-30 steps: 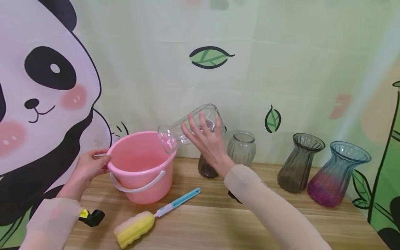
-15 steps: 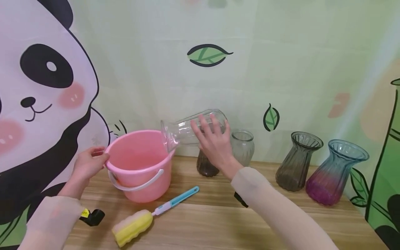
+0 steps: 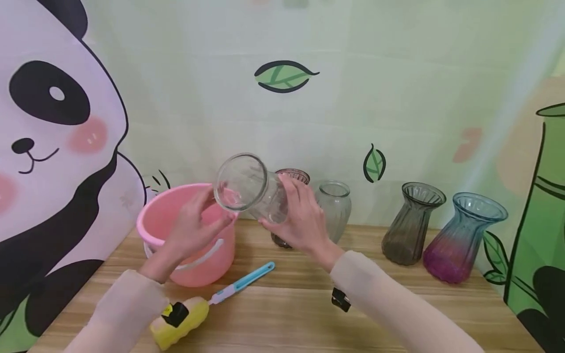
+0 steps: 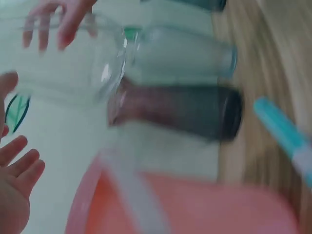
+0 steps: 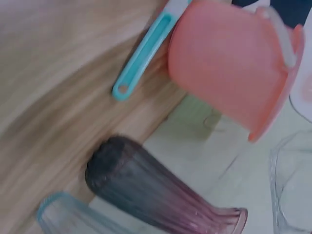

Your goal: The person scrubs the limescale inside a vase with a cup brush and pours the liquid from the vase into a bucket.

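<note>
My right hand (image 3: pixel 304 215) grips a clear glass vase (image 3: pixel 253 189) around its body, tilted with its wide mouth turned toward me. My left hand (image 3: pixel 192 230) is near the vase's rim, above the front of a pink bucket (image 3: pixel 225 255). In the left wrist view the fingers (image 4: pixel 29 168) of that hand are spread and look apart from the glass; whether one fingertip meets the rim cannot be told. The right wrist view catches only an edge of the clear vase (image 5: pixel 292 180). Part of the bucket is hidden behind my left hand.
A brush with a blue handle (image 3: pixel 253 277) and yellow sponge head (image 3: pixel 190 321) lies before the bucket. Behind stand a dark reddish vase (image 3: pixel 295 175) and a pale grey vase (image 3: pixel 334 211). To the right are a smoky vase (image 3: pixel 408 230) and a blue-purple vase (image 3: pixel 461 245).
The left hand has left the bucket's rim and moved right toward the vase. The clear vase, earlier lying sideways over the bucket's edge, has turned so its mouth faces me.
</note>
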